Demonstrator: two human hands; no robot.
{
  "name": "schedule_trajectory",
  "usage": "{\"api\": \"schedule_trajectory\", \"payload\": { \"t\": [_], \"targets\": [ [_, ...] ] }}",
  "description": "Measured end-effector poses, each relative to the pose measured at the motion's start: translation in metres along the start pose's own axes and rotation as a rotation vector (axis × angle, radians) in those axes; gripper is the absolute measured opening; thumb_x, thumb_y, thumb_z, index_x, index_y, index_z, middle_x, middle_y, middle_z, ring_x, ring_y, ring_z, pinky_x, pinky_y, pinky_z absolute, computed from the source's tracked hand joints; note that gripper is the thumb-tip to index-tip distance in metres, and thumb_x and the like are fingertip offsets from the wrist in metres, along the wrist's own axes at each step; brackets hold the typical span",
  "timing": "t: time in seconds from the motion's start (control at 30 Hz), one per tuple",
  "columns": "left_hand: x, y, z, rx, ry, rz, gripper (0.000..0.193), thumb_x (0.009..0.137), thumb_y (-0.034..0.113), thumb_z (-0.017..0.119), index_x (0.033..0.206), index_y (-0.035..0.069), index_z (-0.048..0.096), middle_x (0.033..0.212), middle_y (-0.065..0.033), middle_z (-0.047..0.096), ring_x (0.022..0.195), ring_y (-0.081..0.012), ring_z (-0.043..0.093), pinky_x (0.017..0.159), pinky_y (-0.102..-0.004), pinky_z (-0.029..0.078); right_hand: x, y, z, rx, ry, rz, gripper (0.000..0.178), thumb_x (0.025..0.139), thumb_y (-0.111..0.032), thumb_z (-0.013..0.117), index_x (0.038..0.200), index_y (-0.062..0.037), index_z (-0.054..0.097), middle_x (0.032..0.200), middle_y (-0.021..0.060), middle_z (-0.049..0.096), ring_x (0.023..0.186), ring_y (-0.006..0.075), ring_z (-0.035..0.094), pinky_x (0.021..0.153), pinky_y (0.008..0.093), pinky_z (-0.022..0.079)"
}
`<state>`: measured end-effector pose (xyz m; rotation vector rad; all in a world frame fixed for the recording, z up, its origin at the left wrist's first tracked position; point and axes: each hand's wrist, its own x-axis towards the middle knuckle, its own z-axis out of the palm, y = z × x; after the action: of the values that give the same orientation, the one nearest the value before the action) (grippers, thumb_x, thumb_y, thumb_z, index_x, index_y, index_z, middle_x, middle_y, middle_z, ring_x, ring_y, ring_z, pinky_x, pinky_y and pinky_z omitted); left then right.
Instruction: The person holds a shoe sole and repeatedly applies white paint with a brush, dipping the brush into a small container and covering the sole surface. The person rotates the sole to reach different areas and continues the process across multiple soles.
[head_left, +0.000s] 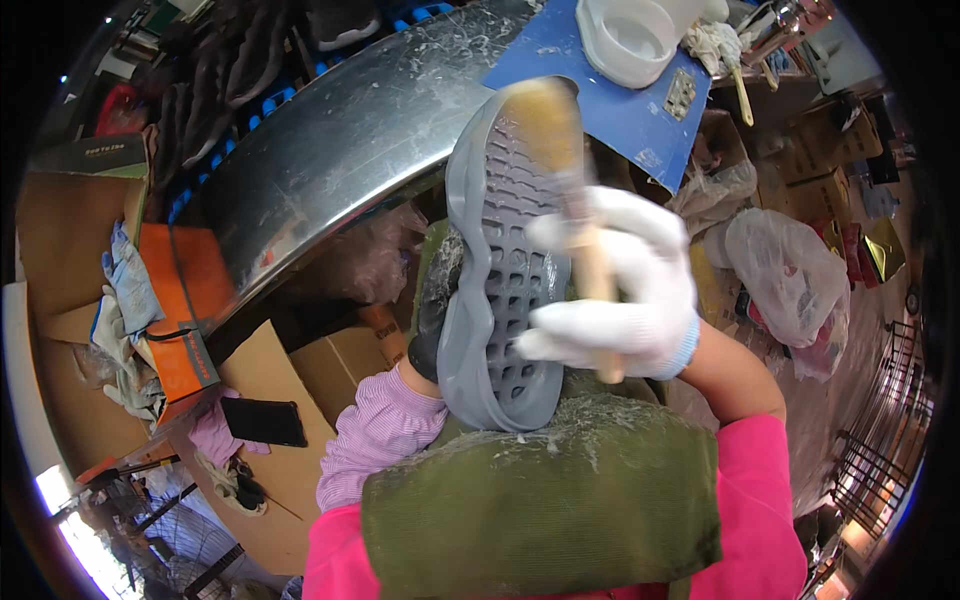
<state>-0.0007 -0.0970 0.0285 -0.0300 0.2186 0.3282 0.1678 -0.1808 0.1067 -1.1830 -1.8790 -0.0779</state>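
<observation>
A grey shoe sole (465,330) stands tilted over my lap, its patterned inner side with rows of small hollows facing me. My left hand (428,335) holds it from behind at the left edge; most of that hand is hidden by the sole, and its fingers do not show. In a white knit glove, my right hand (645,290) grips the wooden handle of a paintbrush (595,290). The brush's yellowish bristles, blurred by motion, lie over the toe end of the sole. A green apron (540,500) with whitish dried smears covers my lap.
A metal-topped bench (350,130) curves ahead, with a blue board (640,125) bearing a white plastic container (630,45). Dark soles (255,55) sit at the back left. Cardboard boxes (75,235), a black phone (263,422) and a plastic bag (785,265) lie around.
</observation>
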Motion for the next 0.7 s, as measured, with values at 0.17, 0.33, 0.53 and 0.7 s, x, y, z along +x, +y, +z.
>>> {"api": "schedule_trajectory", "payload": {
  "t": [0.17,0.33,0.53,0.7],
  "targets": [
    [-0.005,0.035,0.011,0.154,-0.097,-0.034,0.067,0.096,0.054,0.045,0.142,0.005,0.042,0.131,-0.0164,0.056,0.114,-0.0308,0.059,0.097,-0.0445,0.051,0.004,0.009,-0.033,-0.206,0.094,0.179,0.043,0.075,-0.026,0.083,0.104,-0.0136,0.053,0.122,0.02,0.061,0.122,0.0368,0.047,0.104,0.0472,0.037],
    [-0.03,0.019,-0.002,0.117,0.037,0.298,0.064,0.098,0.051,0.041,0.141,0.003,0.042,0.129,-0.0185,0.057,0.111,-0.0326,0.062,0.095,-0.0469,0.052,0.024,0.067,-0.058,0.216,0.401,0.557,0.013,0.091,-0.012,0.063,0.1,-0.0025,0.064,0.11,0.0136,0.066,0.102,0.0223,0.061,0.094,0.0348,0.046],
    [-0.037,0.026,0.008,0.304,0.068,0.405,0.043,0.103,0.029,0.042,0.135,0.001,0.045,0.12,-0.0148,0.06,0.101,-0.0235,0.065,0.082,-0.0341,0.058,0.082,0.191,-0.084,0.264,0.465,0.676,0.041,0.101,-0.036,0.05,0.112,0.0011,0.064,0.083,0.0085,0.07,0.071,0.0124,0.066,0.064,0.024,0.054],
    [-0.039,0.026,0.012,0.289,0.154,0.421,0.038,0.103,0.023,0.043,0.135,0.002,0.045,0.121,-0.0142,0.059,0.103,-0.022,0.064,0.083,-0.0327,0.058,0.138,0.245,-0.112,0.439,0.402,0.741,0.041,0.096,-0.048,0.054,0.104,-0.011,0.071,0.087,0.0012,0.068,0.067,0.0064,0.062,0.061,0.0198,0.048]
  ]
}}
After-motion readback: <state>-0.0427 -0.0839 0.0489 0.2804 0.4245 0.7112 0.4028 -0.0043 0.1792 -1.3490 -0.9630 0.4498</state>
